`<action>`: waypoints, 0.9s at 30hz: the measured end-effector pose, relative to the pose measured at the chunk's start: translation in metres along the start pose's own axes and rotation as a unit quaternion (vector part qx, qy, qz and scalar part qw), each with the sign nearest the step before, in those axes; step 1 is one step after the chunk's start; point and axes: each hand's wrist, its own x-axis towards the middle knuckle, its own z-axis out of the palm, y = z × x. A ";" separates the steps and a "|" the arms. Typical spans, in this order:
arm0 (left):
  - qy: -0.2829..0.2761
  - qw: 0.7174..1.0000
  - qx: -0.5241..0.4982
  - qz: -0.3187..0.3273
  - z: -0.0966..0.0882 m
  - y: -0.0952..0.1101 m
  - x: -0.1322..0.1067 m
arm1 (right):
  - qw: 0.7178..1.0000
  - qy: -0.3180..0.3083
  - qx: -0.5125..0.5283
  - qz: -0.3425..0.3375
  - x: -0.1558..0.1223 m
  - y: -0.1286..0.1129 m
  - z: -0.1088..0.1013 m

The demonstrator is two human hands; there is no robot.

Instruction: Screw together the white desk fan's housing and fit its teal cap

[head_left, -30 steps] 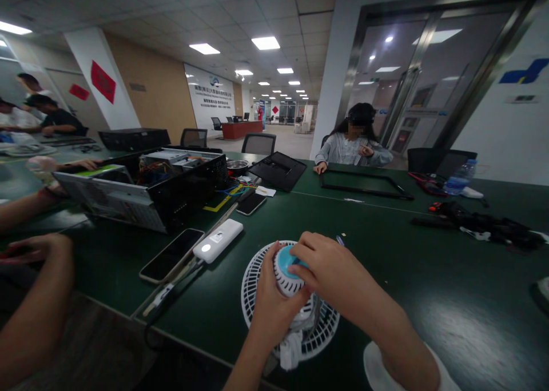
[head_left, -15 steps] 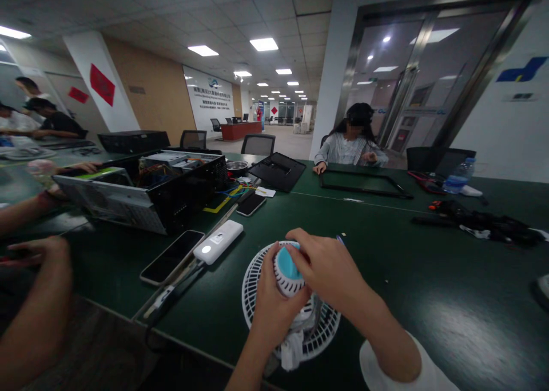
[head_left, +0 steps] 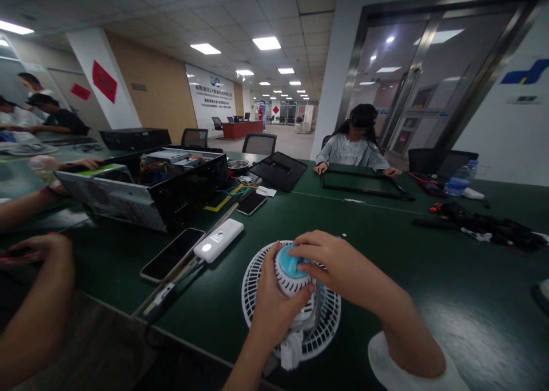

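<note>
Fan (head_left: 288, 283) near centre in the head view, its grille (head_left: 330, 326) flat on the green counter (head_left: 394, 254), housing up! Left hand (head_left: 274, 311) has its grip wrapped round that white housing; right hand (head_left: 332, 259) is pinched small, thumb and fingertips on the blue knob (head_left: 293, 263) up top. To the left, a power bank (head_left: 219, 240) beside a phone (head_left: 171, 255); farther left, an open computer case (head_left: 186, 194).

A green table (head_left: 472, 299) bears a white fan (head_left: 290, 283). Left of it lie two phones (head_left: 172, 255) and an opened computer case (head_left: 184, 194)
</note>
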 end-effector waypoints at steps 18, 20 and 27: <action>0.000 0.999 0.030 0.026 0.001 0.000 0.001 | 0.963 0.116 -0.183 0.163 0.018 -0.029 0.027; -0.003 0.999 0.032 0.026 0.003 -0.001 0.001 | 0.957 0.125 -0.180 0.192 0.021 -0.030 0.030; 0.038 0.999 0.025 0.002 -0.030 -0.022 0.006 | 0.950 0.190 -0.127 0.214 0.006 -0.025 0.037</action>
